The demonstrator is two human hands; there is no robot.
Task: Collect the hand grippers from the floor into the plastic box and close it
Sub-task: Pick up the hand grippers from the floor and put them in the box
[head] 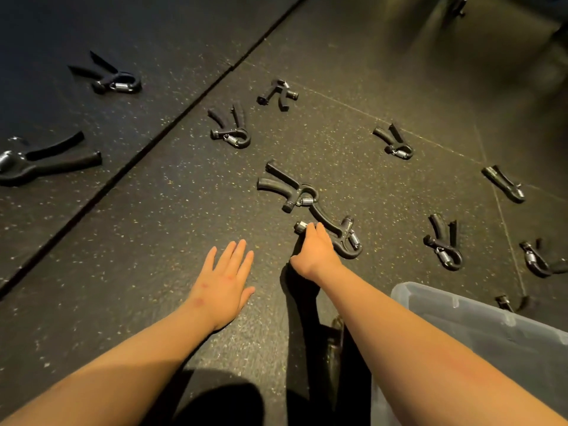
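Note:
Several black hand grippers with metal springs lie scattered on the dark rubber floor. My right hand (315, 250) is closed over one handle of the nearest hand gripper (345, 238), which still rests on the floor. Just beyond it lies another hand gripper (287, 187). My left hand (226, 279) hovers flat over bare floor with fingers spread, holding nothing. The clear plastic box (479, 321) stands at the lower right, beside my right forearm; its inside is not visible.
More hand grippers lie at the far left (46, 162), upper left (110, 76), centre (230, 130), (278, 93) and right (395, 142), (505, 184), (444, 244), (541, 259). A floor mat seam (172, 124) runs diagonally.

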